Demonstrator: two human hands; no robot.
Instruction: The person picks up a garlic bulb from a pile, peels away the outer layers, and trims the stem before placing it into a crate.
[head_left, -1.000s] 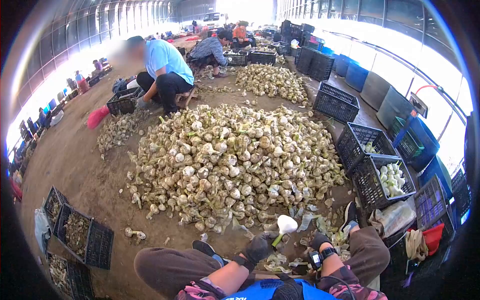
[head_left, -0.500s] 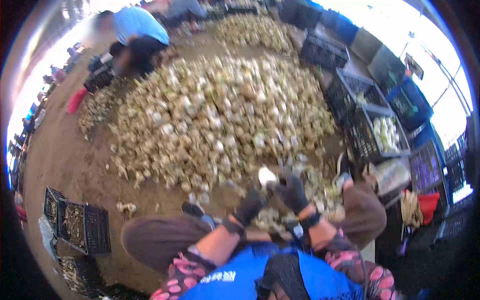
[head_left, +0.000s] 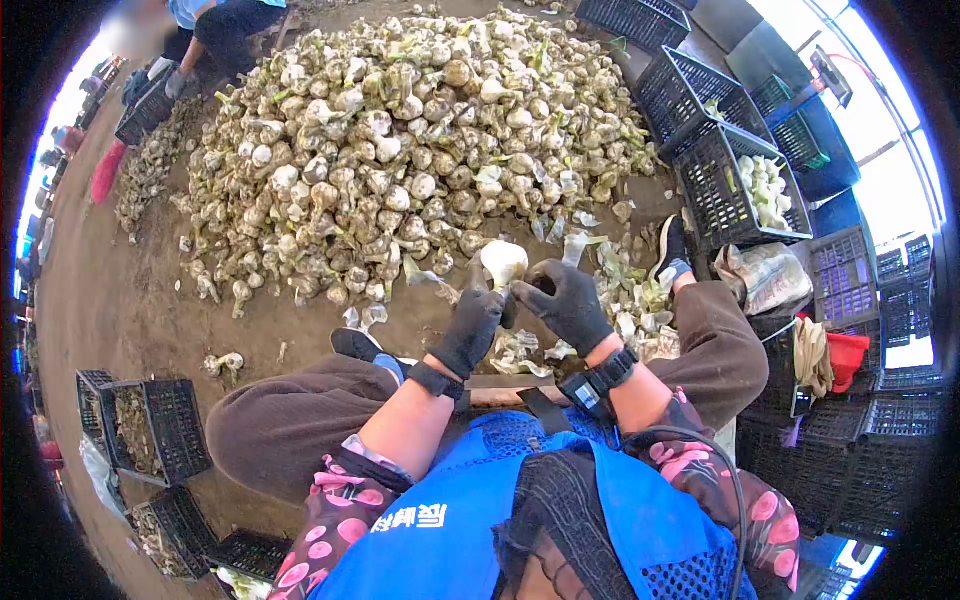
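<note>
A clean white garlic bulb (head_left: 504, 261) is held up in front of me, its neck pointing down toward my body. My left hand (head_left: 474, 325), in a dark glove, is closed around the bulb's left side and neck. On the other side, my right hand (head_left: 566, 308), also gloved, has its fingers curled in a pinch against the neck; whatever lies between its fingertips is hidden. Just beyond my hands rises a large heap of garlic bulbs (head_left: 420, 170), soil-stained with short stems. Loose peeled skins (head_left: 520, 352) lie on the ground beneath my hands.
At right, a black crate (head_left: 715, 190) contains white bulbs (head_left: 765, 190); more crates stand around it. A pale sack (head_left: 765, 280) sits beside my right knee. Crates with scraps (head_left: 140, 430) stand at left. Another person (head_left: 235, 35) crouches beyond the heap.
The bulb has gone from beside my right hand to between both hands, now gripped by the left. Both hands have come together, and the view has tilted downward.
</note>
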